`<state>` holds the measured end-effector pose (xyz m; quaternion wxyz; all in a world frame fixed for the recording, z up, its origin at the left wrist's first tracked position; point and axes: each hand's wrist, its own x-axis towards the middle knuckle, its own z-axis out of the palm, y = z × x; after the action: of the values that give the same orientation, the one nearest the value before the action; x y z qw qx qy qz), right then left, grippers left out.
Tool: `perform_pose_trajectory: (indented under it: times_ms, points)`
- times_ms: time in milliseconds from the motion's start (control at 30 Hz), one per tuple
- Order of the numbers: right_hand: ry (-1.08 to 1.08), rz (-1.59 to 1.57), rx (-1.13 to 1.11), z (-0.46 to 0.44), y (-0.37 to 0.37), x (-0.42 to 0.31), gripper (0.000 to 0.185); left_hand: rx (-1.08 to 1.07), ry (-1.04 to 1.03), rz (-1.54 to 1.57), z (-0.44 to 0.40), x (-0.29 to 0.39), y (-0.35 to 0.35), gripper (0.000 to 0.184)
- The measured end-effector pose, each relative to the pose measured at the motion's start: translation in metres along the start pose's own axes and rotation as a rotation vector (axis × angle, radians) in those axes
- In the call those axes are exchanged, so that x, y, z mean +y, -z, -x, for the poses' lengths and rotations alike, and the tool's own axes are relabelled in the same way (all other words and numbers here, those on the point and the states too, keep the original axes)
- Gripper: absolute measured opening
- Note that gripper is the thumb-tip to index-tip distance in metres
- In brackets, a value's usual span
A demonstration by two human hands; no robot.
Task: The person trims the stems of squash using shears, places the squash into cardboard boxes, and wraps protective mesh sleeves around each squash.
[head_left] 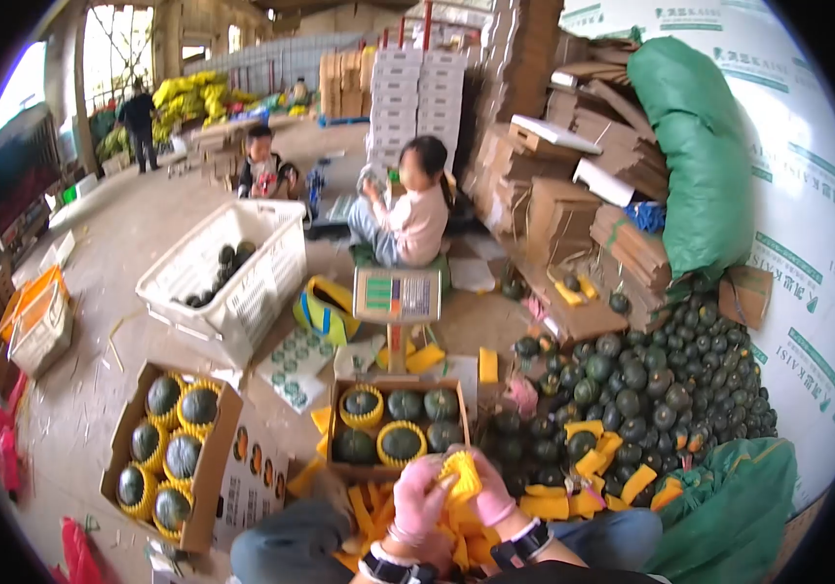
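Observation:
Between my hands is a yellow foam net sleeve [459, 475]. My left hand [419, 498], in a pink glove, pinches its left side. My right hand [491, 493], gloved alike, grips its right side. Just beyond them stands an open cardboard box [339, 465] with several dark green squashes [405, 404]; two sit in yellow foam nets [402, 444] and the others are bare. More flat yellow sleeves [371, 511] lie heaped below my hands, between my legs. Whether anything is inside the held sleeve cannot be made out.
At left, a carton [222, 428] holds several netted squashes. A white crate [271, 292] and a scale [397, 294] stand further off. A large squash pile [666, 389] spreads at right, beside a green sack [729, 506]. Two seated people [408, 214] and one standing [138, 122] are beyond.

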<state>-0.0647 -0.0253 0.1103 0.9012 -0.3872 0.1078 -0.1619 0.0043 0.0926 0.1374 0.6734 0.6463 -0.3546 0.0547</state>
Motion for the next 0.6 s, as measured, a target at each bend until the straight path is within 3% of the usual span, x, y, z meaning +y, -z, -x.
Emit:
perform_pose_trajectory:
  times_ms: [100,167,200,233,267,333,500,600]
  points:
    - [-0.046,0.024,-0.015,-0.007,0.000,0.001,0.025,0.036,-0.142,-0.151,-0.010,0.004,0.009,0.022]
    - [-0.163,0.027,-0.037,-0.012,0.012,0.004,0.022,-0.094,-0.155,-0.096,-0.016,0.014,0.022,0.018]
    - [-0.057,0.315,-0.112,-0.007,0.016,0.003,0.022,-0.158,-0.159,-0.101,-0.017,0.023,0.029,0.016]
    - [-0.043,0.167,-0.271,-0.006,0.016,0.001,0.027,-0.160,0.002,0.004,-0.011,0.021,0.030,0.014]
    - [-0.070,0.226,-0.215,0.001,0.000,-0.005,0.030,-0.155,0.169,0.110,-0.002,0.016,0.029,0.013]
    - [-0.106,0.361,-0.175,0.012,-0.009,-0.006,0.032,-0.163,0.010,-0.010,0.008,0.006,0.030,0.014]
    - [-0.274,0.204,0.072,0.027,0.002,0.015,0.023,-0.107,0.255,0.006,0.029,-0.002,0.022,0.018]
    - [-0.292,0.258,0.078,0.028,0.011,0.022,0.017,-0.308,0.211,-0.081,0.030,-0.020,0.027,0.021]
